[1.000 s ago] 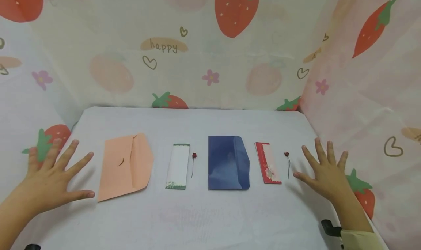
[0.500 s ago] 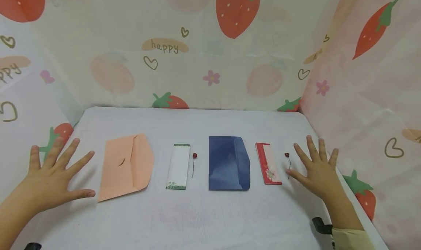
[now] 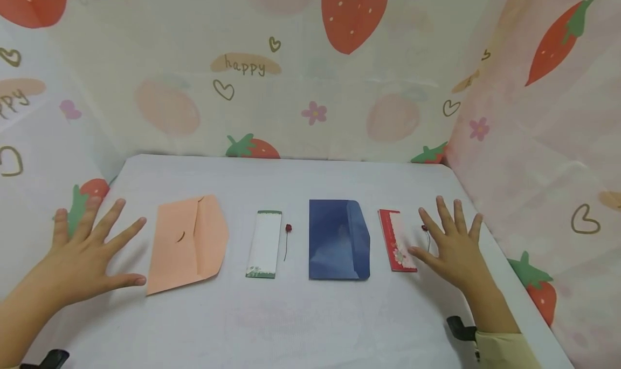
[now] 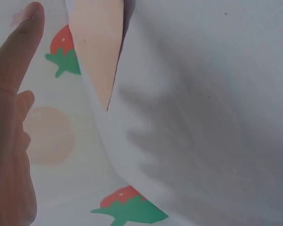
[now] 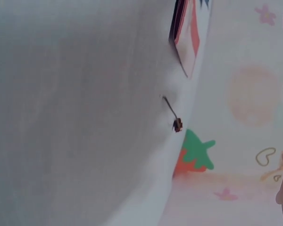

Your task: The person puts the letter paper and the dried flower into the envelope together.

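In the head view my left hand [image 3: 84, 266] hovers with spread fingers left of the peach envelope [image 3: 170, 255], its thumb tip near the envelope's edge. My right hand [image 3: 453, 255] is also spread, above the table at the right, holding nothing. It partly covers a small dried red rose [image 3: 424, 228], and its thumb tip overlaps the edge of a red and pink floral card [image 3: 388, 245]. Between the hands lie a white card with green ends [image 3: 264, 245], another small rose [image 3: 288, 229] and a dark blue envelope [image 3: 330, 245]. The right wrist view shows the nearer rose [image 5: 178, 125] with its thin stem.
All these items lie in a row on the white-covered table [image 3: 291, 315]. Strawberry-print curtains [image 3: 170, 34] stand at the back and both sides. Black wrist mounts [image 3: 461, 328] show below the hands.
My right hand has moved left, from beside the right rose to over it and up to the red card. The left hand stays almost in place. The items keep their positions.
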